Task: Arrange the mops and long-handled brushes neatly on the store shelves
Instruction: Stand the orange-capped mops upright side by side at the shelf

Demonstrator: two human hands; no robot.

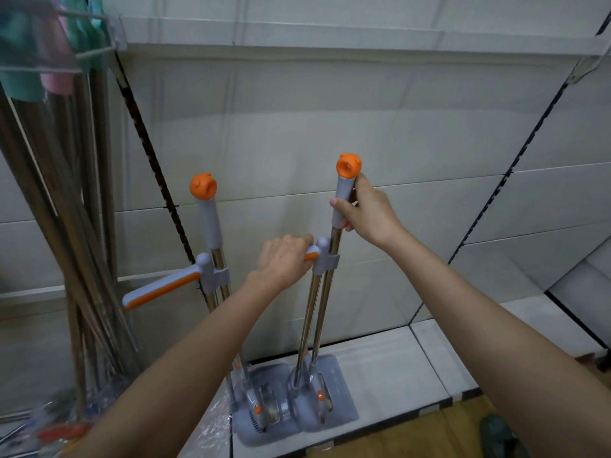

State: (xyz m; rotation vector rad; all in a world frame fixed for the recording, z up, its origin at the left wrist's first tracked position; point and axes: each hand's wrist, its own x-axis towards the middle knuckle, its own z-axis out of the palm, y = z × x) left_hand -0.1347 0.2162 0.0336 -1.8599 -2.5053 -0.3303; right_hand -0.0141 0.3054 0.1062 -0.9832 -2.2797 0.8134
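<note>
Two grey-and-orange squeeze mops stand upright side by side on the bottom shelf (390, 375). The right mop (319, 312) has a chrome pole and an orange cap; my right hand (365, 208) grips its grey top handle. My left hand (286, 259) is closed around that mop's side lever, whose orange stripe shows by my fingers. The left mop (211, 226) stands free, its grey-orange lever (160, 289) sticking out to the left. Both mop heads (291, 404) rest close together at the shelf's front.
A bundle of long metal-handled mops (76, 226) leans at the left under a wire rack with teal and pink heads (39, 61). An upper white shelf (330, 41) runs overhead. Wooden floor (413, 438) and a dark shoe (499, 434) are at bottom right.
</note>
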